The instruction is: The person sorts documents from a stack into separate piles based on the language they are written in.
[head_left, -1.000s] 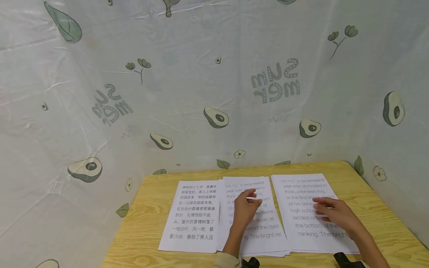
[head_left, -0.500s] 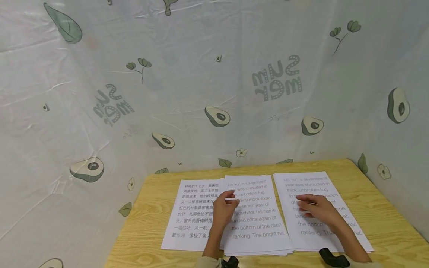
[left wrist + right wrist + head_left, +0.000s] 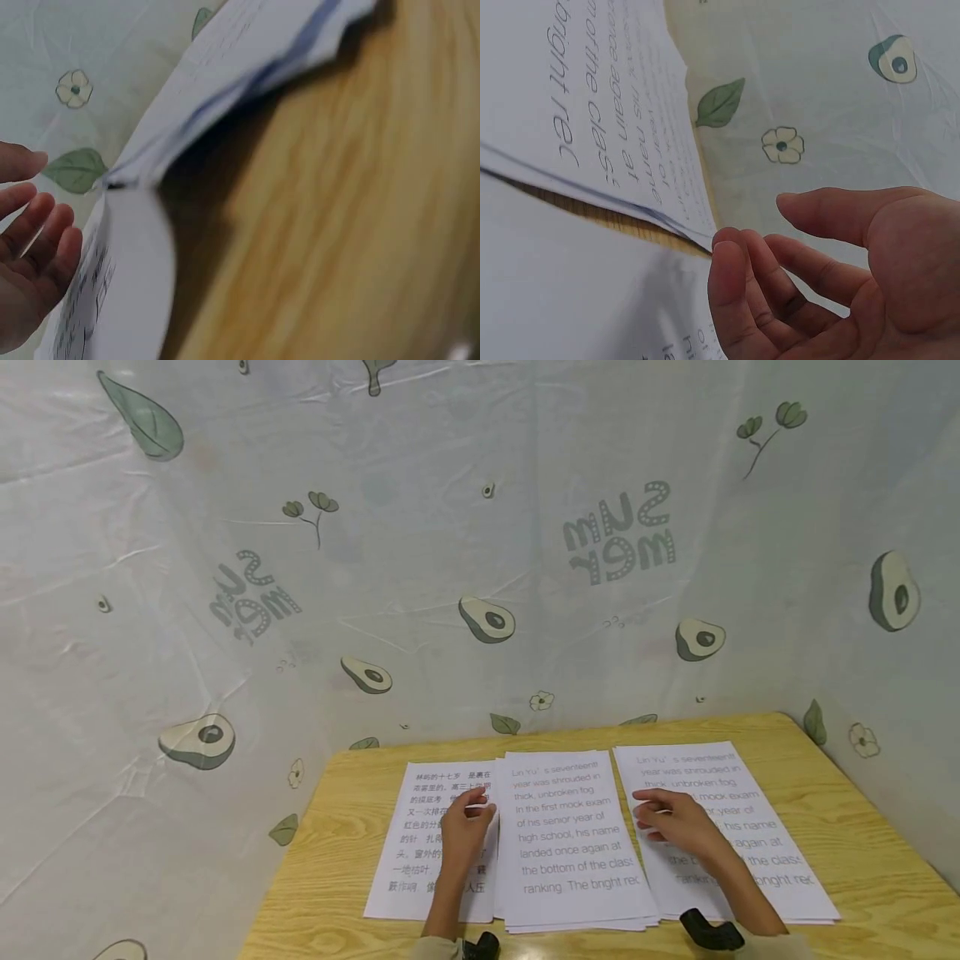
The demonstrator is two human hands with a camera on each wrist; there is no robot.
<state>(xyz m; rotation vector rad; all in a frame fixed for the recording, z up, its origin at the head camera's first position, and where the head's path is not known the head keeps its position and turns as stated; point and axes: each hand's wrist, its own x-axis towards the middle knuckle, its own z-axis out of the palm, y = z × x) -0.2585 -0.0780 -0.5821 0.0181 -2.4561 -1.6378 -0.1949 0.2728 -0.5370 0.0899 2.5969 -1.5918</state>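
Note:
Three piles of printed paper lie side by side. My left hand (image 3: 463, 833) hovers over the left pile (image 3: 390, 868), which bears Chinese text, its fingers loosely bent and holding nothing; the left wrist view shows that hand (image 3: 30, 255) at the left edge. The middle pile (image 3: 573, 843), with English text, lies between my hands. Over the left part of the right English pile (image 3: 750, 827) is my right hand (image 3: 678, 822), fingers relaxed and thumb apart from them. In the right wrist view this hand (image 3: 825, 277) holds nothing.
The papers lie on a yellow wood-grain table (image 3: 315, 827). Behind and at both sides hangs a pale sheet (image 3: 420, 543) printed with avocados, leaves and flowers. Dark devices are strapped at both wrists, the right one (image 3: 711, 930) near the table's front edge.
Both hands have moved left: the left from the middle pile to the Chinese one, the right across the right pile towards its left edge. The piles look unmoved; the head view has shifted slightly.

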